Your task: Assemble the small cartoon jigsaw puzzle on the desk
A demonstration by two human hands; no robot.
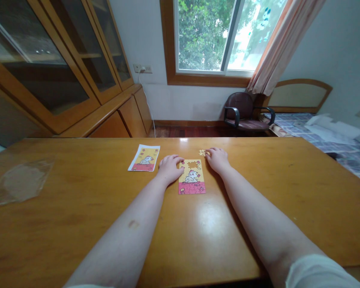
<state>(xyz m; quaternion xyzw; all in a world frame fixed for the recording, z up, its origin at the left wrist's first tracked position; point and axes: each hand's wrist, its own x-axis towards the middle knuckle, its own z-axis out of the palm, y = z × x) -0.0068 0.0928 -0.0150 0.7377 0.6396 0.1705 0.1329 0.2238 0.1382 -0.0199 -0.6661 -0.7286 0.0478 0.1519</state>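
A jigsaw puzzle (pixel 192 188) lies flat on the table, with a white animal on yellow above a pink band. Near its top is a gap where the brown tabletop shows through. My left hand (pixel 170 170) rests along the puzzle's left edge, palm down, fingers stretched forward and thumb touching the border. To the right, my right hand (pixel 218 160) has its fingers bent down at a small group of loose puzzle pieces (pixel 201 153). Its fingertips touch a piece at the group's right side and partly cover it. Left of the puzzle lies a picture sheet (pixel 144 159) with the same design.
A clear plastic bag (pixel 21 180) lies on the left of the wooden table (pixel 108 224). Beyond the table's far edge stand a glass-door cabinet (pixel 99 96), an armchair (pixel 243 112) and a bed (pixel 300 124). A white cord (pixel 148 100) hangs from a wall socket.
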